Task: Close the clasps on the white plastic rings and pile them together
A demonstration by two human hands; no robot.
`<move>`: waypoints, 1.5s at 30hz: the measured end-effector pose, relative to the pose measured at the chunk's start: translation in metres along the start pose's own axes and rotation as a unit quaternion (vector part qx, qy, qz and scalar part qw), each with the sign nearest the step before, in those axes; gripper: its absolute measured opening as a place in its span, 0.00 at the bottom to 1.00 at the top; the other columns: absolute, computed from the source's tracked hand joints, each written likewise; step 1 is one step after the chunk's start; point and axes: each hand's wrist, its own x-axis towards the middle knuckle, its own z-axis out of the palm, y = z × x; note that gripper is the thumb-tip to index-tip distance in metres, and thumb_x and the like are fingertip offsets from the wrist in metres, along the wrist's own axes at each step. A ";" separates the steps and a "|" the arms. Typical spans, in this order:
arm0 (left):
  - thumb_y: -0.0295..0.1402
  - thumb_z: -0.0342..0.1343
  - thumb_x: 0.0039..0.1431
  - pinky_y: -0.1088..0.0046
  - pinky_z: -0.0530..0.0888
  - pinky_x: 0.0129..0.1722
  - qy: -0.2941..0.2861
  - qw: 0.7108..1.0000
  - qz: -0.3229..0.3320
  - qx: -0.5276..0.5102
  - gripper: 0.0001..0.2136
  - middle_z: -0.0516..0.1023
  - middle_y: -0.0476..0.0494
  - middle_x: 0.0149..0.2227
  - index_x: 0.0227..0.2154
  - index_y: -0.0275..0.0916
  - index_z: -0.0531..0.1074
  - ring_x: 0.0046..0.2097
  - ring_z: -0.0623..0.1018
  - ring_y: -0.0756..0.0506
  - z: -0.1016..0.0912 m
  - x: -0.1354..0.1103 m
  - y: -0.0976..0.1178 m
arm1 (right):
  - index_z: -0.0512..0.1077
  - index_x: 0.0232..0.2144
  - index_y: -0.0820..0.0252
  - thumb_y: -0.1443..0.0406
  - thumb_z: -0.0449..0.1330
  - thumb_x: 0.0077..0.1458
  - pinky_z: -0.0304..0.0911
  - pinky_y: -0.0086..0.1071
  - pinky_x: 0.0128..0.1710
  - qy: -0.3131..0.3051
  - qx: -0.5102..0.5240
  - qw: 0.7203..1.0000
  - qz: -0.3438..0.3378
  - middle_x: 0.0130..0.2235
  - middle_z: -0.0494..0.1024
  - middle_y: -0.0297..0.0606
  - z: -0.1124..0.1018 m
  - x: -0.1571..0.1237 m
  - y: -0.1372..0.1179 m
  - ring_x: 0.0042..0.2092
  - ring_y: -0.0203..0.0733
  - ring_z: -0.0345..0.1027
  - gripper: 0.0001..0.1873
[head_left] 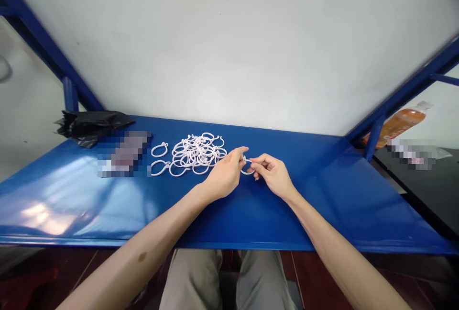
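A white plastic curtain ring with a small eyelet is held between my two hands, just above the blue table. My left hand pinches its left side, where the fingers partly hide the eyelet. On the other side, my right hand grips the ring between thumb and fingers. Just left of my left hand lies a loose heap of similar white rings, several of them overlapping. Two more, an upper ring and a lower ring, lie at the heap's left edge.
A crumpled black plastic bag and a blurred-out dark flat object lie on the left. Blue metal bars slope at both sides before a pale wall. Beyond the right bar, an orange drink bottle lies tilted on a dark surface.
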 end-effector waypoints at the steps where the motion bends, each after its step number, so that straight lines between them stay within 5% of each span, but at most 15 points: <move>1: 0.28 0.41 0.70 0.65 0.75 0.45 -0.004 1.000 0.002 0.002 0.18 0.75 0.42 0.42 0.60 0.38 0.57 0.46 0.78 0.44 0.001 -0.001 -0.001 | 0.77 0.37 0.58 0.52 0.68 0.55 0.67 0.32 0.28 -0.003 -0.014 1.000 0.000 0.29 0.81 0.35 -0.001 -0.001 0.000 0.27 0.36 0.69 0.16; 9: 0.30 0.45 0.70 0.64 0.74 0.47 -0.026 0.997 0.011 0.074 0.20 0.77 0.42 0.42 0.62 0.37 0.56 0.47 0.77 0.42 -0.004 0.006 -0.002 | 0.78 0.40 0.56 0.52 0.61 0.62 0.69 0.34 0.33 0.012 -0.153 0.988 -0.033 0.32 0.81 0.36 -0.002 0.003 0.002 0.31 0.39 0.73 0.15; 14: 0.40 0.53 0.67 0.59 0.70 0.49 0.004 0.971 0.009 0.240 0.12 0.77 0.39 0.40 0.46 0.37 0.71 0.47 0.74 0.38 -0.026 0.011 -0.012 | 0.80 0.38 0.56 0.56 0.59 0.62 0.69 0.37 0.39 0.144 -0.357 0.918 -0.096 0.40 0.81 0.41 -0.031 0.016 0.011 0.34 0.42 0.73 0.13; 19: 0.49 0.60 0.60 0.58 0.68 0.47 -0.051 0.953 0.004 0.300 0.17 0.76 0.39 0.36 0.28 0.39 0.73 0.45 0.72 0.37 -0.041 0.010 -0.019 | 0.81 0.41 0.56 0.62 0.56 0.62 0.67 0.41 0.42 0.251 -0.515 0.817 0.069 0.44 0.80 0.45 -0.080 0.020 0.018 0.41 0.49 0.74 0.13; 22: 0.40 0.60 0.62 0.59 0.66 0.46 -0.097 0.949 0.006 0.301 0.11 0.77 0.40 0.36 0.28 0.39 0.74 0.45 0.72 0.37 -0.038 0.009 -0.016 | 0.80 0.45 0.54 0.65 0.55 0.62 0.66 0.41 0.40 0.260 -0.544 0.783 0.151 0.47 0.80 0.47 -0.093 0.017 0.018 0.43 0.51 0.75 0.15; 25: 0.33 0.59 0.62 0.58 0.66 0.46 -0.101 0.947 0.006 0.305 0.06 0.77 0.39 0.37 0.31 0.38 0.76 0.45 0.72 0.37 -0.034 0.009 -0.014 | 0.80 0.47 0.56 0.64 0.55 0.62 0.66 0.41 0.39 0.278 -0.557 0.766 0.160 0.46 0.79 0.49 -0.093 0.015 0.014 0.43 0.52 0.75 0.16; 29: 0.32 0.58 0.62 0.58 0.65 0.46 -0.102 0.945 0.003 0.310 0.05 0.77 0.38 0.38 0.34 0.38 0.77 0.46 0.72 0.37 -0.032 0.009 -0.014 | 0.79 0.44 0.58 0.63 0.54 0.62 0.67 0.40 0.41 0.291 -0.531 0.794 0.046 0.45 0.78 0.47 -0.078 0.016 0.009 0.41 0.48 0.73 0.15; 34: 0.30 0.56 0.64 0.59 0.65 0.46 -0.107 0.944 0.042 0.310 0.06 0.75 0.39 0.44 0.40 0.40 0.78 0.48 0.70 0.37 -0.029 0.007 -0.011 | 0.78 0.41 0.57 0.62 0.55 0.63 0.68 0.38 0.43 0.159 -0.444 0.877 -0.093 0.40 0.79 0.40 -0.042 0.015 0.010 0.35 0.42 0.71 0.12; 39: 0.28 0.55 0.64 0.58 0.67 0.49 -0.119 0.953 0.088 0.265 0.08 0.74 0.40 0.47 0.43 0.41 0.77 0.49 0.69 0.39 -0.022 0.007 -0.006 | 0.76 0.49 0.54 0.60 0.57 0.65 0.67 0.41 0.47 0.035 -0.417 0.901 -0.112 0.46 0.78 0.41 -0.015 0.012 0.012 0.46 0.46 0.70 0.14; 45: 0.25 0.52 0.66 0.62 0.71 0.51 -0.129 0.967 0.141 0.169 0.08 0.74 0.40 0.46 0.41 0.39 0.76 0.48 0.70 0.42 -0.015 0.008 -0.007 | 0.76 0.44 0.54 0.61 0.57 0.65 0.67 0.40 0.47 0.020 -0.384 0.919 -0.091 0.42 0.79 0.39 -0.011 0.013 0.013 0.43 0.44 0.71 0.09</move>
